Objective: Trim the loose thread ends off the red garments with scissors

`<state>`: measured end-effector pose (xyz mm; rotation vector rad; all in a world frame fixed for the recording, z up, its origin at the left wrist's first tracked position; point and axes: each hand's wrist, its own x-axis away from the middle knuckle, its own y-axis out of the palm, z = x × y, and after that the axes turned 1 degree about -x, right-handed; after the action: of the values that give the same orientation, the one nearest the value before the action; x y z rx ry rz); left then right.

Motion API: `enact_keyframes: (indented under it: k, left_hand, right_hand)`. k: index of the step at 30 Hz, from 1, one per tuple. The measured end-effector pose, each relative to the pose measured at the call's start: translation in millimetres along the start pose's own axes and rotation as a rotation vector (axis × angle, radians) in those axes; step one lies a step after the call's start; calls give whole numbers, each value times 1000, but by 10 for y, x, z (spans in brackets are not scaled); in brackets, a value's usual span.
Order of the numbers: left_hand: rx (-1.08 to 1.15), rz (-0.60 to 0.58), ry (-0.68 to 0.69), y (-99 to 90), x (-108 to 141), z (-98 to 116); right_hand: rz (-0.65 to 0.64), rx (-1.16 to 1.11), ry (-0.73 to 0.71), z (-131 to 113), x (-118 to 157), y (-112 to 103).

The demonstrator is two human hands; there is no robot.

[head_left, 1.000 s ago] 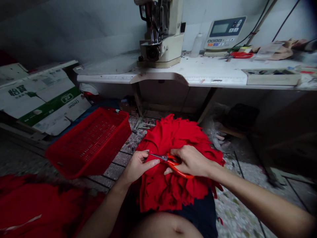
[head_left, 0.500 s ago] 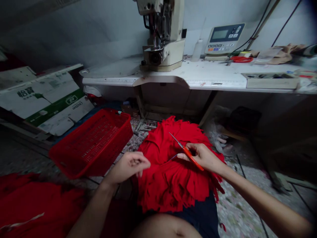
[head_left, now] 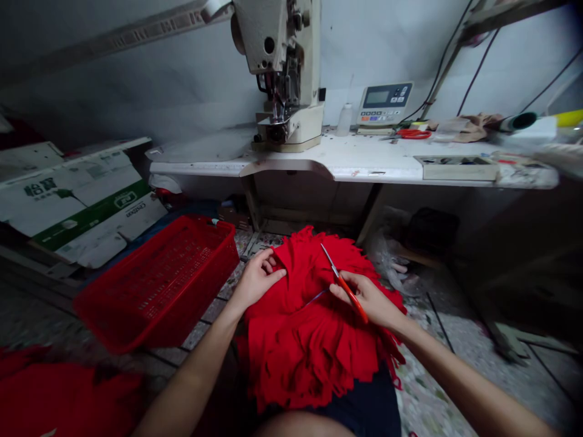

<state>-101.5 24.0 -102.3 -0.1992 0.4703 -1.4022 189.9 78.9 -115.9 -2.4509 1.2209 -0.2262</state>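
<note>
A big bundle of red fabric pieces (head_left: 314, 358) lies across my lap. My left hand (head_left: 259, 276) is at the upper left edge of the bundle, its fingers curled and pressed against a red piece. Orange-handled scissors (head_left: 351, 297) rest in my right hand (head_left: 364, 297), blades pointing up and to the left over the fabric. A thin dark strand (head_left: 316, 296) runs from the fingertips of my right hand to the middle of the bundle.
A red plastic basket (head_left: 200, 285) stands on the floor at left, more red fabric (head_left: 64, 394) below it. Ahead, a sewing machine (head_left: 296, 115), a control box (head_left: 385, 104) and red-handled scissors (head_left: 413, 133) sit on a white table (head_left: 364, 164).
My left hand has moved up and right onto the red fabric, from the air beside it. My right hand still holds the scissors. The camera view has tilted and shifted.
</note>
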Motion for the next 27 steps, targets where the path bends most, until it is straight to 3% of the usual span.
enact_keyframes:
  k: [4,8,10,12,14,15,20,27]
  left_hand:
    - [-158,-129,187,12,22,231]
    - [-40,-237,149,98,-5,351]
    - [157,-195,69,86,-70,291]
    - [287,4,-8,28,-131,163]
    - [261,191,-68,-42,-151,9]
    - [214,216,-98,-68,-140,-63]
    - [123,2,-221,-55,14,-234]
    - [421,-8,-254,-63,5,-137]
  right_hand:
    - [61,-88,-5,-156,55,55]
    - [-73,-284,-52,-445,41,219]
    - [-128,-421,-42,-489,-45,320]
    - [-109,-514,-34,-436,-172,389]
    - [-29,-539,-4,-331,-297,397]
    - [17,-537,26,-281,-346,379]
    - [77,-539,107,-245,-388,237]
    - [87,-440,68,-405,-134,235]
